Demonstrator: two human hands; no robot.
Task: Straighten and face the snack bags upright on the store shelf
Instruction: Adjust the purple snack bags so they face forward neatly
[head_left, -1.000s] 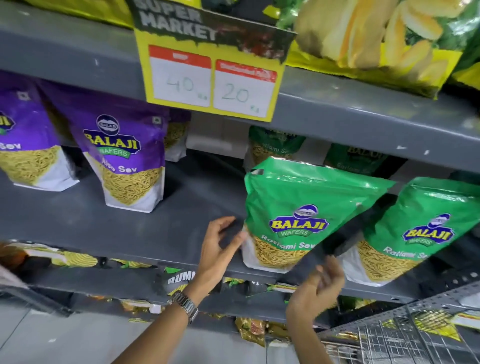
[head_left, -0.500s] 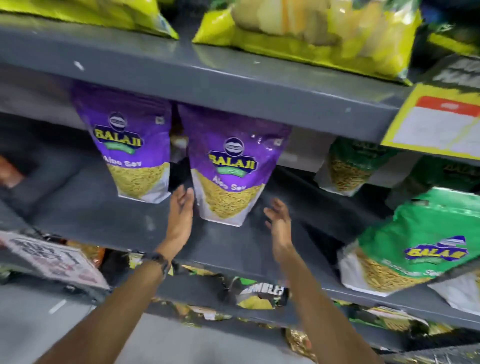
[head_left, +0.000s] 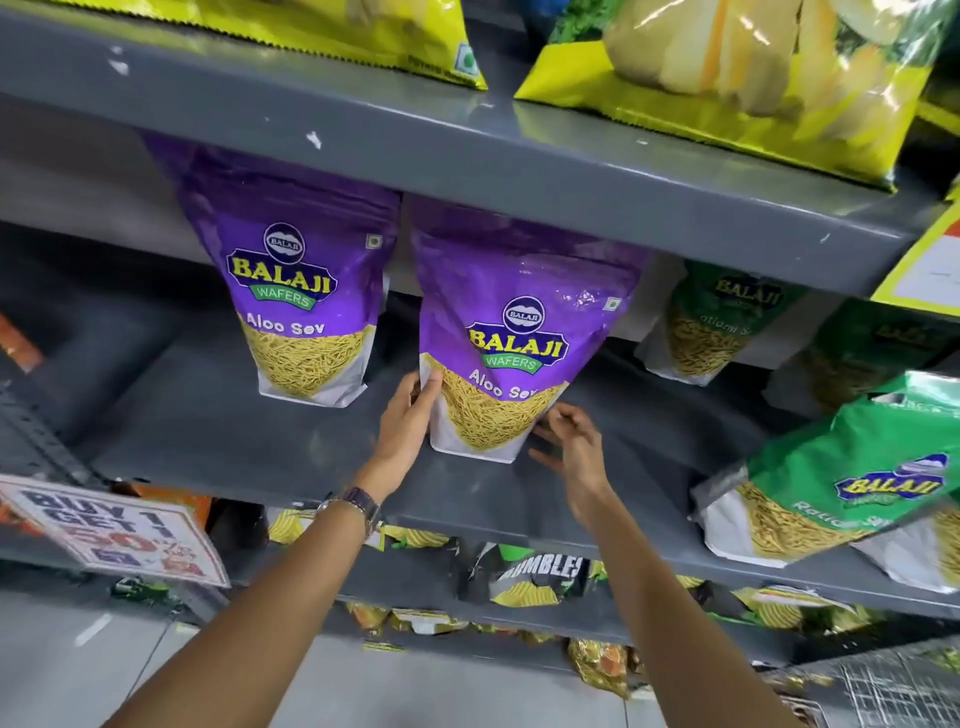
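Observation:
Two purple Balaji Aloo Sev bags stand upright on the grey middle shelf, labels facing out. My left hand grips the lower left edge of the right purple bag, fingertips curled onto its front. My right hand hovers with fingers spread beside that bag's lower right corner; I cannot tell if it touches. The left purple bag stands further back, untouched. To the right, a green Ratlami Sev bag leans tilted at the shelf front.
More green bags stand further back on the right. The upper shelf hangs low over the bag tops and carries yellow chip bags. A "Buy 1 Get 1" sign hangs at lower left. Small packets fill the shelf below.
The view swung left from the green bags to the purple ones. Both hands moved in on the right purple bag; my left hand now holds its edge.

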